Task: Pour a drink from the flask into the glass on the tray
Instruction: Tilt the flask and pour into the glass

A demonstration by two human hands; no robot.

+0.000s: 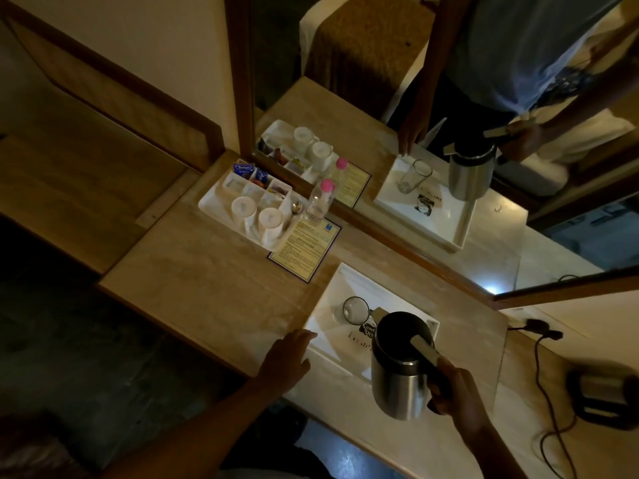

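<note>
Gripping flask [397, 368] handle in our right hand [460, 399], spout near glass [355, 310] on tray [332, 340], ready for pour. Left hand [285, 361] spread flat at tray edge on counter [207, 271], likely steadying.

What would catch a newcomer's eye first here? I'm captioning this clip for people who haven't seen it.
The steel flask stands out first, held by its handle in the right hand above the near side of the white tray. Just beyond it an empty-looking glass stands on the tray, while the left hand rests at the tray's left edge. Behind, a wall mirror repeats the scene.
</note>
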